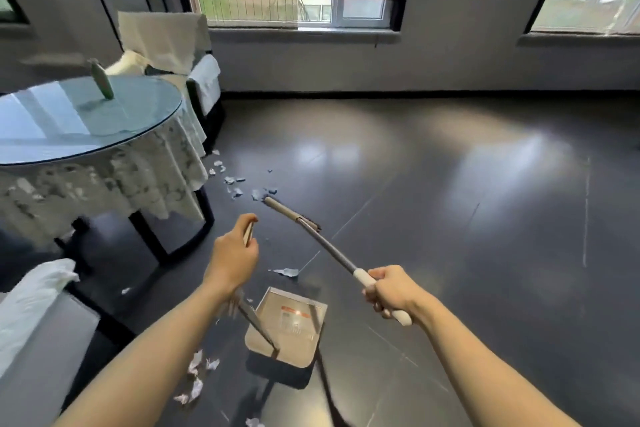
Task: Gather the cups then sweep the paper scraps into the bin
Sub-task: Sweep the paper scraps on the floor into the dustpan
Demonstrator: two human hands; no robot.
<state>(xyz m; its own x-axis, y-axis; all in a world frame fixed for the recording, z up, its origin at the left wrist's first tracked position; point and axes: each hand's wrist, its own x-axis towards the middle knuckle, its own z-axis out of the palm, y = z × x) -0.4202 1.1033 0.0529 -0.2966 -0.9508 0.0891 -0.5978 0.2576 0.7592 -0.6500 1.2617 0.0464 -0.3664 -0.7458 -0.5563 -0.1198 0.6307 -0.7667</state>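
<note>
The person's right hand (391, 291) has its fingers curled tight round the white grip at the end of a broom (329, 250). The stick runs away from those fingers, up and to the left, to the brush head. The brush head is seen end-on and is hard to make out. Just past it, far from the fingers, a bunch of paper scraps (235, 184) lies on the dark floor (450, 219). One more scrap lies between the two hands. Others lie under the left arm, and one is cut off at the bottom edge. The left hand (235, 253) has its fingers closed round the top of a thin pole. The wrist hides the middle of the pole, which comes out below and goes down to a dustpan (287, 326). It is hard to tell if the dustpan touches the floor. Far to the left of the left fingers is a round glass tabletop (52, 122). A green thing (102, 80) stands on it, too blurry to name.
</note>
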